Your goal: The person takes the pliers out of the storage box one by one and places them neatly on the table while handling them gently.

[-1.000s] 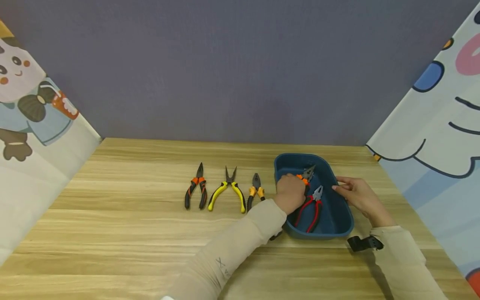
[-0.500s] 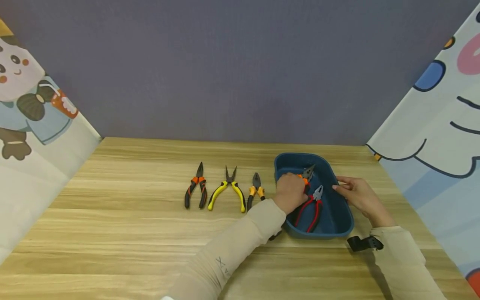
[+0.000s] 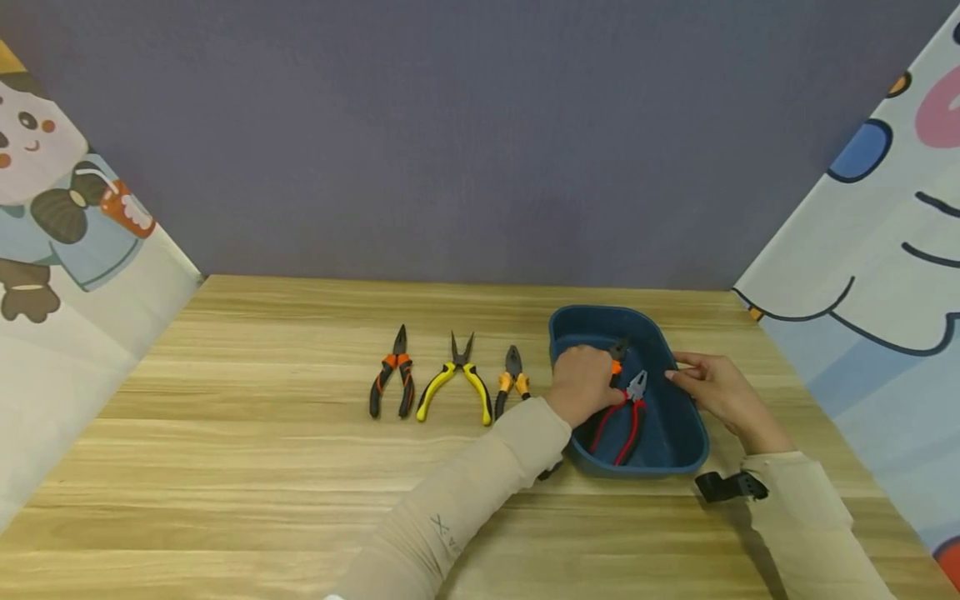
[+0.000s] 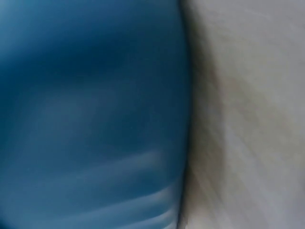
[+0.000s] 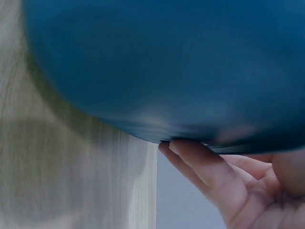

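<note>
In the head view my left hand [image 3: 583,383] is down inside the blue plastic bin [image 3: 678,433], its fingers curled over orange-and-black pliers [image 3: 618,357]. Only the head and a bit of orange grip show past the knuckles; the handles are hidden under the hand. Beside it in the bin lie red-and-black pliers [image 3: 636,408], jaws pointing away. My right hand [image 3: 716,396] pinches the bin's right rim, thumb inside and fingers outside. The right wrist view shows the right fingers [image 5: 209,171] against the outer wall. The left wrist view holds mostly the bin's blue wall [image 4: 95,119].
On the wooden table [image 3: 262,500], left of the bin, orange-and-black long-nose pliers [image 3: 401,367], yellow long-nose pliers [image 3: 459,367] and yellow-and-black pliers [image 3: 513,371] lie in a row. A dark handle end [image 3: 551,472] shows beneath the left sleeve. A grey panel [image 3: 465,150] stands behind.
The head of the orange-and-black pliers has shifted and turned slightly under my left hand, with less of it showing. The right hand and bin stay almost still.
</note>
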The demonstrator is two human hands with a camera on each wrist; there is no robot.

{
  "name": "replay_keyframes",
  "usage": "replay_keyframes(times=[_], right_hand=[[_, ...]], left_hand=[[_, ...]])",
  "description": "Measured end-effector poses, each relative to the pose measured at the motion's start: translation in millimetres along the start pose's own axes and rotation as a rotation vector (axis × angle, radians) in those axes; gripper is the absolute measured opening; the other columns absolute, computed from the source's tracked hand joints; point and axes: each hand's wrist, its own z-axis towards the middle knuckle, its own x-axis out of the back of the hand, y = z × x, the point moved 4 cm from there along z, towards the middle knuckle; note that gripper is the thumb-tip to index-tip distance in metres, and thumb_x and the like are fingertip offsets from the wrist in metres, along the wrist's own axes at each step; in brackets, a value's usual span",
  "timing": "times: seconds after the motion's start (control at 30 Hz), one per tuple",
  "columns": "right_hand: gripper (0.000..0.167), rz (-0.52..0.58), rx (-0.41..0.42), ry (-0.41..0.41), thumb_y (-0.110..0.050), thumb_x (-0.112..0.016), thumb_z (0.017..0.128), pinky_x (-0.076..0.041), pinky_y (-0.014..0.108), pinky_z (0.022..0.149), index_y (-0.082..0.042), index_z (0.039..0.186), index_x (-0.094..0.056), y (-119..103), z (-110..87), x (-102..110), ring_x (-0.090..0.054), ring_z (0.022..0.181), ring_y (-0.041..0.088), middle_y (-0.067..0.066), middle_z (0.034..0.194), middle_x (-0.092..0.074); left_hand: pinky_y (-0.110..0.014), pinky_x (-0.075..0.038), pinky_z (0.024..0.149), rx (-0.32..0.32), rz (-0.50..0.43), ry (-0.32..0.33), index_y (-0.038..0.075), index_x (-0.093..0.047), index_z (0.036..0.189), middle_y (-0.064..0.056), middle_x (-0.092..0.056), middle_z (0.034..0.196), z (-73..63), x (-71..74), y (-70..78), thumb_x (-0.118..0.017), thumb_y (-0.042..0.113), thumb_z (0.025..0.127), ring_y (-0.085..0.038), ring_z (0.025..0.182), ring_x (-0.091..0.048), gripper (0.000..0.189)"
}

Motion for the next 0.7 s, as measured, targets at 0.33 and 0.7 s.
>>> replay_keyframes(times=[0.33,0.7], right_hand=[[0.055,0.01,0.003,-0.003,-0.013,-0.049,0.098,-0.055,0.029,0.063,0.02,0.137,-0.027,-0.2,-0.5,0.3,-0.065,0.07,0.009,0.031,0.102,-0.063],[0.054,0.02,0.007,-0.003,-0.013,-0.049,0.098,-0.055,0.029,0.061,0.019,0.137,-0.028,1.1,0.0,1.0,-0.066,0.07,0.01,0.03,0.1,-0.065]], left_hand=[[-0.02,-0.031,0.04,-0.016,-0.041,0.03,0.019,-0.042,0.051,0.007,-0.034,0.048,-2.4,7.8,0.0,-0.069,0.055,0.078,-0.007,0.047,-0.042,0.052],[-0.019,-0.024,0.037,-0.033,-0.089,0.057,0.019,-0.043,0.051,0.008,-0.029,0.044,-11.5,27.2,-3.1,-0.071,0.053,0.077,-0.006,0.041,-0.031,0.051]])
